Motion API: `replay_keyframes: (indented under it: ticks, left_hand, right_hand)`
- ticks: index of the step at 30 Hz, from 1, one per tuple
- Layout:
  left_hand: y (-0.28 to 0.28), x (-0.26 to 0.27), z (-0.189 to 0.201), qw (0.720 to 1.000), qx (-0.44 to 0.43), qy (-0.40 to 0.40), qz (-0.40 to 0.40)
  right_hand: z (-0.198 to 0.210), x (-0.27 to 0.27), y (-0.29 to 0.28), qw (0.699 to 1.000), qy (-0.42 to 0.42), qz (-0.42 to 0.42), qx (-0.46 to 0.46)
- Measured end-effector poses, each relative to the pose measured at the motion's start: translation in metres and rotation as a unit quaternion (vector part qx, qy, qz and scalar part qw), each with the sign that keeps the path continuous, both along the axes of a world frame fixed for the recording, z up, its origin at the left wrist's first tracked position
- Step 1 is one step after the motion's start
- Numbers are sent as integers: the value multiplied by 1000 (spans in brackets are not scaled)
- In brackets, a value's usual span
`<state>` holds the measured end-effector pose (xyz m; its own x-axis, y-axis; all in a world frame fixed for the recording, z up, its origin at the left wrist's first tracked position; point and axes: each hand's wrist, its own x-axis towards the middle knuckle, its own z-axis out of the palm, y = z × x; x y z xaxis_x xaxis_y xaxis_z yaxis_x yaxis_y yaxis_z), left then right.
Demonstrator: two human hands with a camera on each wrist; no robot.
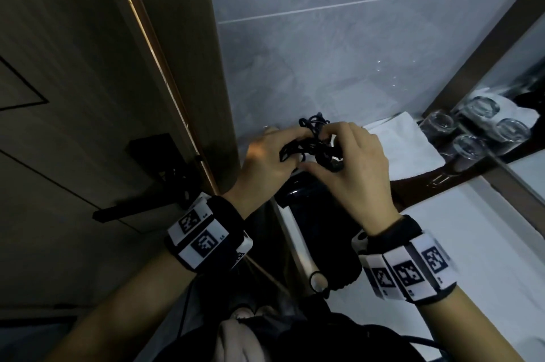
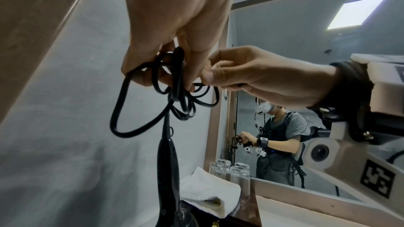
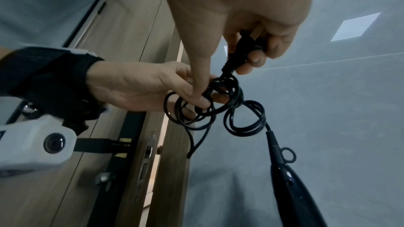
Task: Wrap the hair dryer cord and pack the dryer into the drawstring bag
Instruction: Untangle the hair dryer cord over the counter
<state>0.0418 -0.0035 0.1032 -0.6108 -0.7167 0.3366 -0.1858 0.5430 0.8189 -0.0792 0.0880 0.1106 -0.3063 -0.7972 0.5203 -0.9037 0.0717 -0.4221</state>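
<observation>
Dryer [image 1: 320, 214] body is largely hidden beneath both wrists; coiled cord [image 2: 174, 92] is gripped by left hand [image 1: 265, 161], plug [image 3: 240, 53] pinched by right hand [image 1: 354, 167].

I see dim, grainy frames; a square ceiling light [image 3: 356, 26] glows overhead, with glare on the door edge [image 1: 138, 12]. Wide-angle bending at the edges, close hands soft.

Bare forearms. Each wrist wears a black strap [image 1: 227, 211] carrying white blocks [image 1: 206, 239] printed with black square codes (2 show on the left), plus a white camera housing [image 3: 32, 142].
</observation>
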Motion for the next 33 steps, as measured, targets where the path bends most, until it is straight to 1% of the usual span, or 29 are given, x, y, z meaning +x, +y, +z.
replay_keyframes:
  ticks: [2,4,5,8,9,11,13,15,16,18,20,21,22,24,27,29,31,32,33]
  left_hand:
    - [0,-1,1,1000,7,-6,-17]
    - [-1,3,3,999,4,3,-40]
    - [0,4,4,999,-12,5,-49]
    - [1,7,1,993,-105,-9,-59]
    - [1,7,-1,991,-123,-7,-56]
    - [1,6,-4,990,-131,6,-48]
    - [2,4,-6,990,-134,17,-33]
    - [3,2,-8,989,-149,17,-12]
    - [3,1,-8,987,-159,13,-1]
    - [5,0,-8,981,-191,-9,27]
    - [6,-3,-8,971,-231,-25,49]
    - [6,-5,-8,970,-239,-19,49]
    - [6,-7,-8,971,-234,-4,41]
    - [3,-8,-9,980,-194,30,13]
    - [-4,-4,-10,993,-71,83,-45]
    - [-9,0,-10,992,9,101,-76]
    - [-13,3,-8,991,31,97,-84]
    - [-13,4,-8,993,17,85,-85]
    - [-13,4,-7,994,-22,66,-79]
  right_hand:
    - [-1,-1,-1,999,30,-4,11]
    - [-3,-5,0,999,38,-15,9]
    - [-3,-7,0,999,34,-24,0]
    - [-3,-10,1,999,20,-33,-38]
    - [-3,-10,1,998,20,-39,-52]
    - [-4,-10,0,993,11,-78,-88]
    - [-5,-10,0,986,-27,-110,-119]
    - [-7,-9,1,982,-83,-84,-145]
    - [-8,-9,1,980,-92,-69,-160]
    - [-8,-9,1,982,-77,-56,-165]
    - [-7,-8,0,985,-76,-51,-146]
    - [-7,-7,-1,987,-80,-48,-130]
    - [-7,-6,-2,989,-80,-41,-114]
    - [-6,-6,-3,993,-61,-23,-96]
    - [-9,-8,-4,995,-38,7,-92]
    - [-12,-8,-3,994,-62,14,-90]
    - [-16,-8,-5,993,-78,19,-89]
    - [-18,-8,-5,993,-80,24,-83]
    - [-19,-8,-6,993,-81,33,-73]
